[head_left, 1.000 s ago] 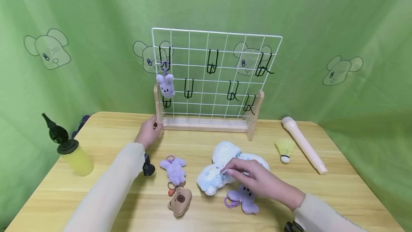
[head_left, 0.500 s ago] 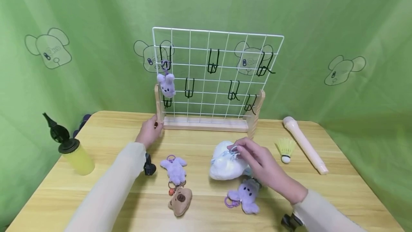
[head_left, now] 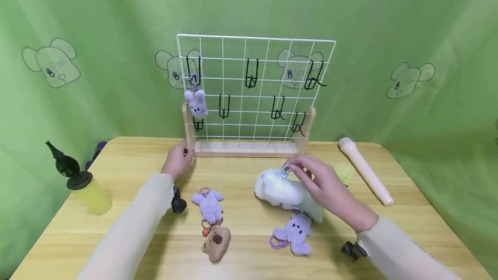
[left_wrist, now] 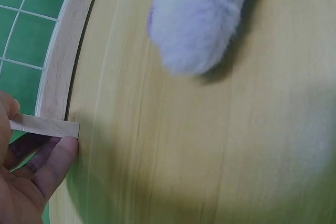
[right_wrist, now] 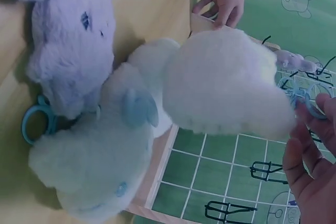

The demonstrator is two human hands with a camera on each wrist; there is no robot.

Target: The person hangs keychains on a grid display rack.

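My right hand point(head_left: 324, 185) pinches the pale blue ring point(right_wrist: 315, 100) of a white plush keychain point(head_left: 278, 187). That plush hangs tilted above the table, as the right wrist view point(right_wrist: 223, 80) shows. Beneath it lies a second white plush with blue spots point(right_wrist: 105, 166), partly hidden in the head view. At the left end of the white wire grid rack, my left hand point(head_left: 177, 161) grips the wooden foot point(left_wrist: 50, 126) between thumb and fingers. A purple bunny keychain point(head_left: 197, 105) hangs from the grid's upper left black hook; several other hooks point(head_left: 251, 74) hold nothing.
Purple plush keychains lie on the table at centre left point(head_left: 209, 206) and near my right wrist point(head_left: 296, 233). A brown bear keychain point(head_left: 216, 243) is at the front. A yellow pump bottle point(head_left: 92, 195) stands left; a shuttlecock point(head_left: 344, 173) and pink microphone point(head_left: 365, 170) lie right.
My right hand has raised the white plush by its ring and moved it away from me, off the other white plush. My left hand keeps its grip on the rack's foot.
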